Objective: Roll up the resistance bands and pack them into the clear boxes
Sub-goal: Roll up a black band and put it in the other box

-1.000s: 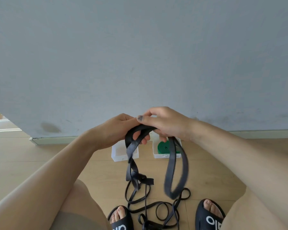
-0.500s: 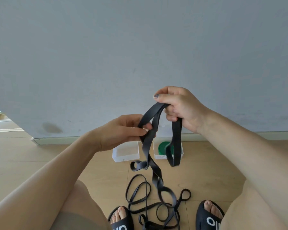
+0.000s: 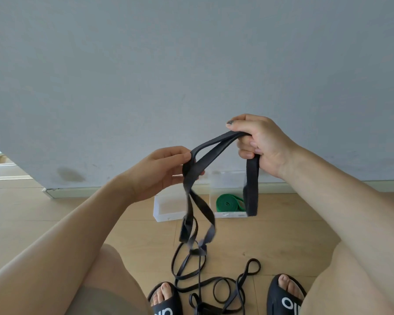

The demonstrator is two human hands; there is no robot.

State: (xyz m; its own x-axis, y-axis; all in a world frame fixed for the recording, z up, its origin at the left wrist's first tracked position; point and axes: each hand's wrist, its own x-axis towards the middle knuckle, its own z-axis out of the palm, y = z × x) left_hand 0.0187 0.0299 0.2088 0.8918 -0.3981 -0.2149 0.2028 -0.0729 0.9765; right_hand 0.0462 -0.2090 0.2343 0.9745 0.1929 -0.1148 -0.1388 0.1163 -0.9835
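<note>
At the centre of the frame, the left hand (image 3: 166, 169) is pinching the black resistance band (image 3: 214, 151) between thumb and fingertips, its grip clamped on the strap. To the right and slightly higher, the right hand (image 3: 259, 144) is curling its fingers round the same band, grip clamped too, with a folded loop hanging below it. The rest of the band is trailing down in tangled loops onto the wooden floor (image 3: 282, 235) between two black sandals (image 3: 284, 296). Behind, against the wall, two clear boxes (image 3: 166, 210) are sitting side by side; the right one is holding a rolled green band (image 3: 228, 202).
</note>
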